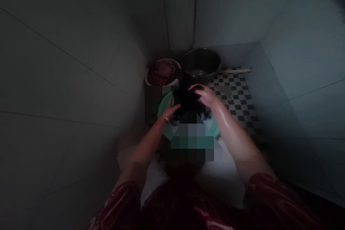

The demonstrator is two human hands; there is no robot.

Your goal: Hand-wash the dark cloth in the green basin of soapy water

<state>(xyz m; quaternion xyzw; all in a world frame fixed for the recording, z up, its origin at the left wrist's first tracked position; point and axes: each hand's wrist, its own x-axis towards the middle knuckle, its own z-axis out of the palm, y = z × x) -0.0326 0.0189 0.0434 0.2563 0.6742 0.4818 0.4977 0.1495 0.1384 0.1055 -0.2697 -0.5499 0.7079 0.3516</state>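
A bunched dark cloth (185, 99) is held over a green basin (215, 129) with whitish suds inside. My right hand (205, 94) grips the cloth's upper right part, fingers curled into it. At the cloth's left side, my left hand (171, 109) has its fingers closed on the fabric, a gold-coloured bangle at the wrist. Blocky blurring covers the near part of the basin, and the cloth's lower end is hard to make out there.
Behind the basin stand a pale tub (147, 79) of reddish clothes (163, 72) and a large metal pot (201, 63). A pale stick (235, 70) lies by the back wall. Tiled walls (67, 79) close in on both sides of the black-and-white checkered floor (238, 100).
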